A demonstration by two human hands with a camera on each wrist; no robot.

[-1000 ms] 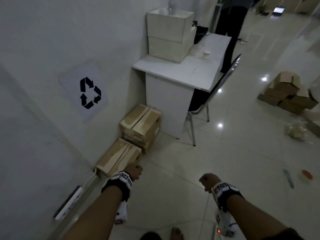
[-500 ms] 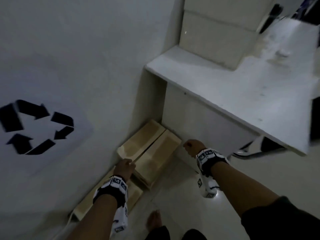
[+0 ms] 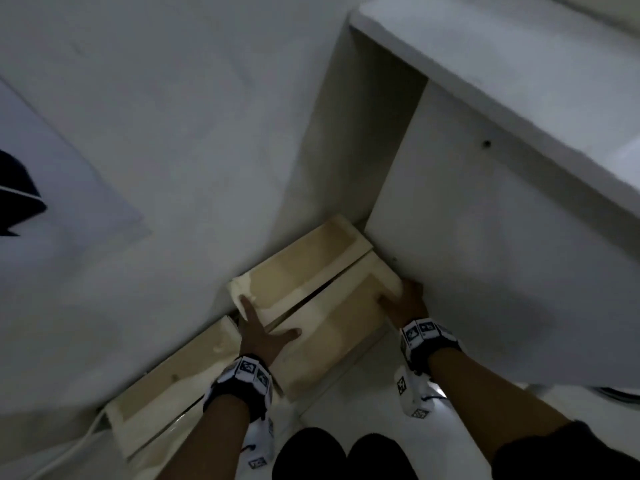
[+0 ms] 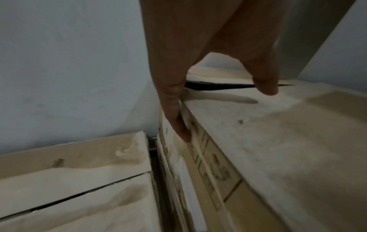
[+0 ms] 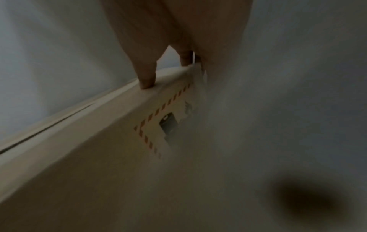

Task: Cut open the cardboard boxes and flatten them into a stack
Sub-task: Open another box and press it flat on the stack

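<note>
Two brown cardboard boxes stand against the white wall. The taller stack's top box is wedged beside the desk's side panel; its top flaps meet at a dark slit. My left hand lies spread on that box's near-left corner. In the left wrist view its fingers run straight down the box's side, with the thumb on top. My right hand grips the box's right corner. In the right wrist view its thumb presses the top edge and its fingers wrap behind the corner. A lower box sits to the left.
The white desk's side panel stands tight against the box on the right, with the desk top overhead. A paper recycling sign hangs on the wall. A white cable runs along the floor at left. My dark-clad knees are below.
I have moved in close and crouched by the boxes. Both hands have left the air: the left now lies on the top box and the right has taken hold of its right corner.
</note>
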